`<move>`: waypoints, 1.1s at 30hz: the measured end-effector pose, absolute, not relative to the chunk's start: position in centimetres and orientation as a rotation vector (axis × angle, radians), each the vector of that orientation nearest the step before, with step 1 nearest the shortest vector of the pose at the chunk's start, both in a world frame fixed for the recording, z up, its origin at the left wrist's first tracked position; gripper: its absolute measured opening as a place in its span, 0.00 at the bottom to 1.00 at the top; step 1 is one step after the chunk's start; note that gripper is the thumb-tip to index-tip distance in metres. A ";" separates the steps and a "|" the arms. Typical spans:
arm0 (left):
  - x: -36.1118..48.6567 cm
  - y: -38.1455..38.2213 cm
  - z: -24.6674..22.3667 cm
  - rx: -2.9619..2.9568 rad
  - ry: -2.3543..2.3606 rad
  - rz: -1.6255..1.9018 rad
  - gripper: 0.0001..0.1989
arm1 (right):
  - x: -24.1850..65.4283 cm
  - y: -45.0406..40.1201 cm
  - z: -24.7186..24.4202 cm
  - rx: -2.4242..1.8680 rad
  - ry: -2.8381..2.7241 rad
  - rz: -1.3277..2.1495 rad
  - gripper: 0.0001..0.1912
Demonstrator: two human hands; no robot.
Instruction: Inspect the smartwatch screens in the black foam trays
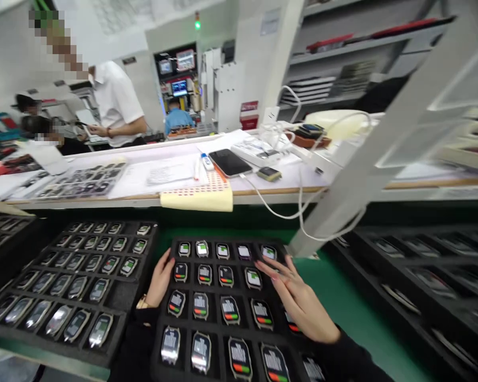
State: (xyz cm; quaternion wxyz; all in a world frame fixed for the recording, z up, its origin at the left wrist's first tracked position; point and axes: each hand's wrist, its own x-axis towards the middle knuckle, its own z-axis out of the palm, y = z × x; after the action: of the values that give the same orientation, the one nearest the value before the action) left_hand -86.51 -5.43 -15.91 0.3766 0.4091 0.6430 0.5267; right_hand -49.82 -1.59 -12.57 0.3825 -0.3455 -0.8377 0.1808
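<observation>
Before me lies a black foam tray [215,334] with rows of smartwatch heads without straps, many screens lit with red and green bars. My left hand [159,281] grips the left edge of this tray, fingertips at its rim. My right hand [298,297] is stretched out over the tray's upper right, fingers extended and apart, nothing held. Its fingertips are close to a lit smartwatch [269,252] in the top right pocket; whether they touch it I cannot tell. The right hand hides part of the right column, including most of another smartwatch [291,321].
A second black tray of watches [121,293] lies at left, and further trays [386,270] stand at right. A slanted grey post [342,159] and white cables [279,215] cross the right side. On the shelf lie a phone [230,162] and papers. People work beyond.
</observation>
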 end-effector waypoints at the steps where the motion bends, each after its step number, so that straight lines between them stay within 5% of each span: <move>1: -86.5 -5.5 -16.0 1.046 1.639 1.358 0.32 | -49.7 -1.5 -12.8 -0.884 -2.122 0.459 0.20; 18: -86.2 -2.8 -15.6 1.014 1.699 1.354 0.38 | -49.0 -1.1 -14.2 -0.706 -2.234 0.328 0.21; 33: -86.7 -2.3 -14.5 0.993 1.660 1.301 0.31 | -51.0 -2.2 -11.7 -0.783 -2.197 0.559 0.21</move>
State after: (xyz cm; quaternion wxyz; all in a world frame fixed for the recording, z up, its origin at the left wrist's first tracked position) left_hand -86.68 -2.35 -14.54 0.3943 0.3915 0.6543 0.5130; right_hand -51.03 -2.19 -11.70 0.3631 -0.3040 -0.8536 0.2171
